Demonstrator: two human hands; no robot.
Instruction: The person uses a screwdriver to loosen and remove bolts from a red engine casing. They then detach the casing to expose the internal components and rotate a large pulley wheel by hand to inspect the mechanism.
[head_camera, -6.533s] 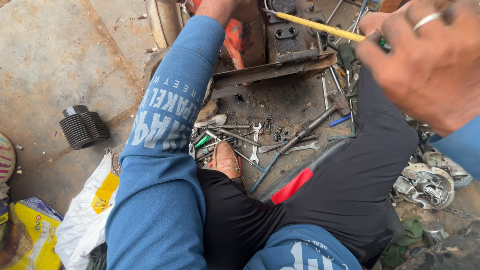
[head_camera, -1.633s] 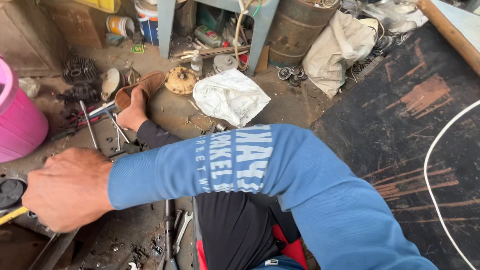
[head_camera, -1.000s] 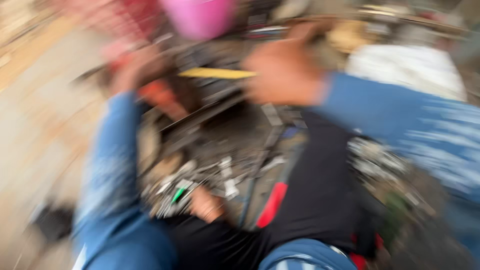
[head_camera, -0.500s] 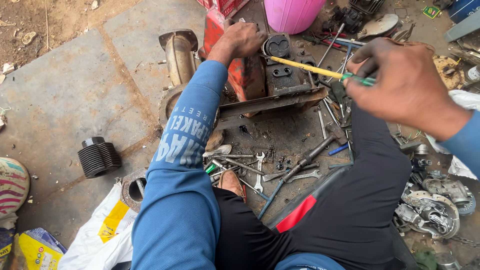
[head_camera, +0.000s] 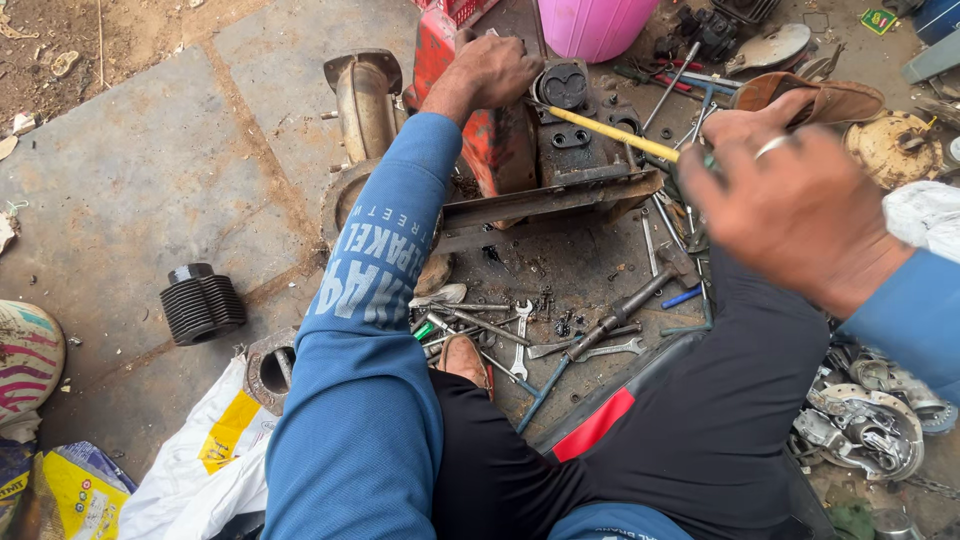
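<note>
My left hand (head_camera: 495, 72) rests on top of a rusty orange engine block (head_camera: 500, 140) that lies on the ground in front of me, fingers curled over its upper edge. My right hand (head_camera: 795, 210), with a ring on one finger, grips a long tool with a yellow shaft (head_camera: 610, 134). The shaft's tip reaches toward a dark round opening (head_camera: 565, 85) in the engine. A metal bar (head_camera: 545, 200) runs across below the engine. Both my arms wear blue sleeves, and I sit in black trousers.
Spanners, rods and a hammer (head_camera: 610, 325) litter the ground between my legs. A finned black cylinder (head_camera: 203, 303) stands at the left, a pink bucket (head_camera: 595, 25) behind the engine, a sandalled foot (head_camera: 815, 97) at upper right, engine parts (head_camera: 865, 425) at right, plastic bags (head_camera: 215, 450) at lower left.
The view swung away to the right and back to the engine. My right hand has come closer and lower with the yellow tool; my left hand stays on the engine.
</note>
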